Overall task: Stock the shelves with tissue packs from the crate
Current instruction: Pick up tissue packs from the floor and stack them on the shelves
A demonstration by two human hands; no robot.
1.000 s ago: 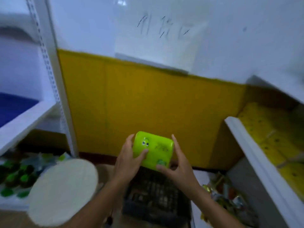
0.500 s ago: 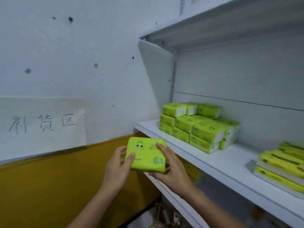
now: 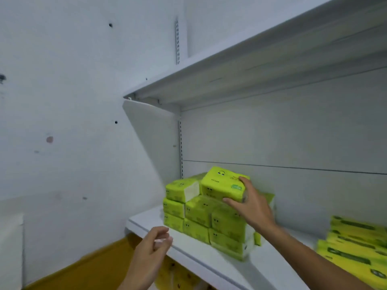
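While the right hand is gripping a bright green plastic-wrapped tissue pack with a little cartoon face printed on it, thumb pressing at the near lower edge and fingers curling over the top at the pack's right end, that pack is sitting right at the top of the stack of matching green packs, tilting a touch. Whether it is lying fully flat on the stack, I cannot tell. The stack is standing three layers high on the white metal shelf board, which is carrying it from below. Down in front of the stack and to its left, the left hand is hanging in the air with fingers loosely curled, holding nothing at all. Well to the right of the stack, flat yellow-green packs are lying piled up, blurred. Above the stack, a second white shelf is spanning across.
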